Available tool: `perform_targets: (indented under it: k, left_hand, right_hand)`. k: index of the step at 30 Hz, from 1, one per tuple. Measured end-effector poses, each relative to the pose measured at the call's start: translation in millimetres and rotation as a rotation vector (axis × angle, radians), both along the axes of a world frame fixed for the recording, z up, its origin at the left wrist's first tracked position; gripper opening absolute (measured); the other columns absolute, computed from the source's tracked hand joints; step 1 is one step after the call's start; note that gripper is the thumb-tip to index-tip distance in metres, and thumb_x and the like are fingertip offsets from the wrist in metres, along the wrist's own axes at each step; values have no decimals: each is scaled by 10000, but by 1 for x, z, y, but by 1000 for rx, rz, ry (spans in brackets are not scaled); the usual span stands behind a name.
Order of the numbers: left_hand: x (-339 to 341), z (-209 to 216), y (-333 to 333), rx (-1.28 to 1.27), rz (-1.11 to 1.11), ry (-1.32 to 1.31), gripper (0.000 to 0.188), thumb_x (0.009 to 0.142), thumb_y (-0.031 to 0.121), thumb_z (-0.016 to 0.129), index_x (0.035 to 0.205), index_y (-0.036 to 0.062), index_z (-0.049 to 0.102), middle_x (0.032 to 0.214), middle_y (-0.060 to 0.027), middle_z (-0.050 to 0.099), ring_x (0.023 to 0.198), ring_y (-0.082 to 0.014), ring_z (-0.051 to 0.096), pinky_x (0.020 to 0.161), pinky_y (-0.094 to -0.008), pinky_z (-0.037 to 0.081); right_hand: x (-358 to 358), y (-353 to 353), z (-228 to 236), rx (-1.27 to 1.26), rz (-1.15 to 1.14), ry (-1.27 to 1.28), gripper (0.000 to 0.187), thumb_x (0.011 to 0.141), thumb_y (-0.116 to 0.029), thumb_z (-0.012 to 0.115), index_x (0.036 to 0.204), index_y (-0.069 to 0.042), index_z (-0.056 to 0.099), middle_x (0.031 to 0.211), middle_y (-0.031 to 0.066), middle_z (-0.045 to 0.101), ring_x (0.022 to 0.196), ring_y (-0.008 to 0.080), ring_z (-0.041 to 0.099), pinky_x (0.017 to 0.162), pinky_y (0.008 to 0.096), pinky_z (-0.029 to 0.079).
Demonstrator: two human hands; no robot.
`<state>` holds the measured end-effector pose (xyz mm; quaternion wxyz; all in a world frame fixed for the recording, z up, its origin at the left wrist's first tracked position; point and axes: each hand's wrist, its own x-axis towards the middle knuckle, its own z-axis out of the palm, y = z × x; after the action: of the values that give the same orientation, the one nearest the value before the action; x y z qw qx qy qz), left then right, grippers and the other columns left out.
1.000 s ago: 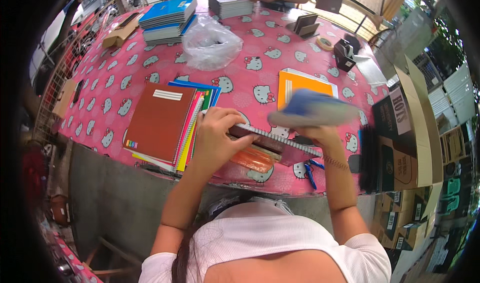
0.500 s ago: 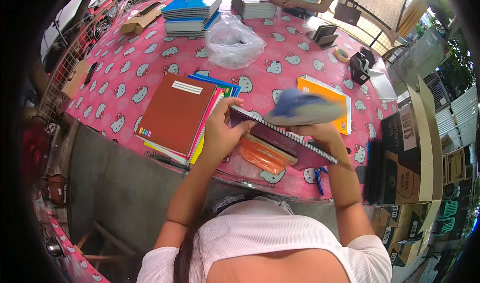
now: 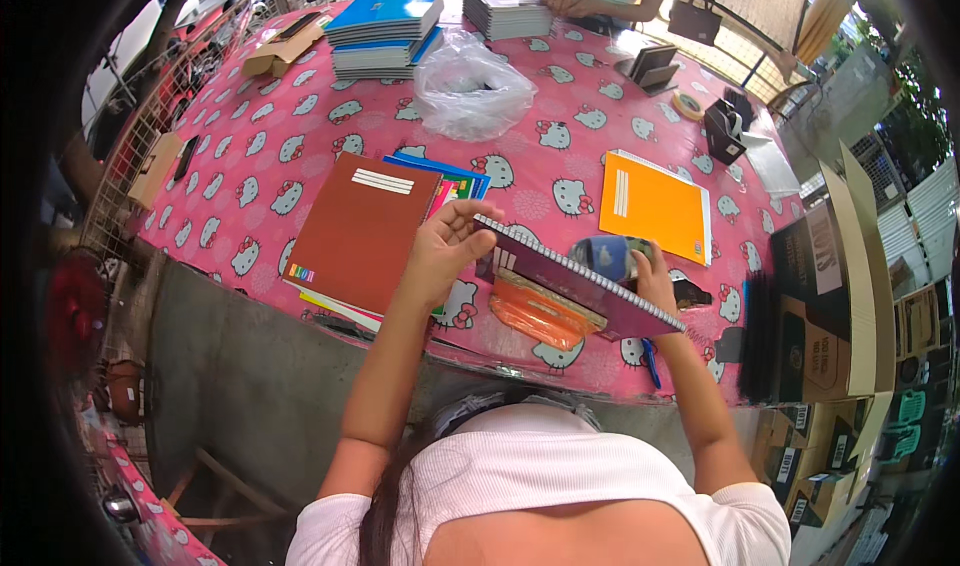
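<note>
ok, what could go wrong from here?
1. The purple notebook is tilted up with the left hand at its left end; it could slip or tip.
2. An orange packet sits close against its lower side and might get dragged along.
3. A blue tool lies near the table's front edge, by the right forearm; a stray sweep could knock it off.

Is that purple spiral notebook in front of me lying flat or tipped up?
The notebook is tipped up: its spiral edge is uppermost and its cover faces you, beside your left hand.
</note>
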<state>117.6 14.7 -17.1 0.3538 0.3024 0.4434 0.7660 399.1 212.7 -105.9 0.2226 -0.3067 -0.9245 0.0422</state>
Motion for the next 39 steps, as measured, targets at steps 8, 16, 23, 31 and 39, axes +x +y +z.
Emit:
perform_targets:
  k: [8,16,23,31,39]
  left_hand:
    - [-14,-11,28,115,-154,-23,294,814,44,733,1081,8,616,1066,-97,656,1000,-134,587,886,-279,470]
    - [59,46,48,191,25,543,170,776,-22,745,884,-1,616,961,-142,685,872,-148,648,763,-260,533]
    - [111,70,55,378,172,966,163,743,-59,752,846,-14,634,921,-166,684,791,-149,677,627,-238,551]
    - [116,67,51,444,139,979,169,742,-76,746,858,-21,636,933,-167,679,830,-157,679,624,-241,566]
    - [49,104,38,211,404,736,131,830,42,715,894,49,601,1062,-169,649,909,-157,632,800,-327,551]
  right_hand:
    - [114,-120,-27,-28,-476,-263,578,831,-297,666,1304,-43,454,1321,238,450,1205,399,459,1004,465,369]
    - [33,-163,155,-350,-58,398,488,788,-142,706,1227,-10,540,1060,188,561,967,358,553,833,426,452]
    - [6,-158,186,-159,-157,399,512,767,-162,722,1227,-25,543,1142,187,522,1031,353,507,879,444,413]
    - [41,-130,183,-1295,145,644,333,929,-222,589,1175,2,587,1099,195,603,924,282,633,755,388,515]
    - [77,-130,97,-729,-231,512,414,858,-213,679,1205,-8,585,1162,140,615,1045,248,600,890,326,465]
